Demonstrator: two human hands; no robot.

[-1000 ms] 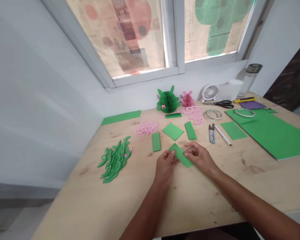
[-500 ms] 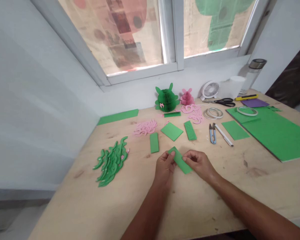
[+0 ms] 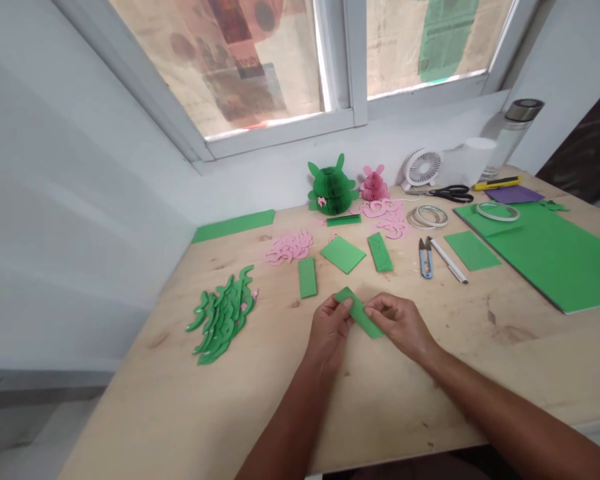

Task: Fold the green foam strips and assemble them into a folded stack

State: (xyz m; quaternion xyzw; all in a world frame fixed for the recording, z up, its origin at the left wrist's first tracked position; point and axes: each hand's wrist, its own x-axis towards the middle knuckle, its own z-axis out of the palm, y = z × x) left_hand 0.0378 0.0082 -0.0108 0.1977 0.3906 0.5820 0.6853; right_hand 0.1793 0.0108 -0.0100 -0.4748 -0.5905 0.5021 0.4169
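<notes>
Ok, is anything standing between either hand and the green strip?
Nothing visible does: the left hand pinches the green strip near its upper end, and the right hand holds its right edge. The green square lies beyond, apart from both hands.

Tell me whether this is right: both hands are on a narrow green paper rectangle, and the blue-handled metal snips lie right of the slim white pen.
The side is wrong: the head view shows the blue-handled metal snips lying left of the slim white pen. The left hand and right hand are both on the narrow green paper rectangle, as you say.
</notes>
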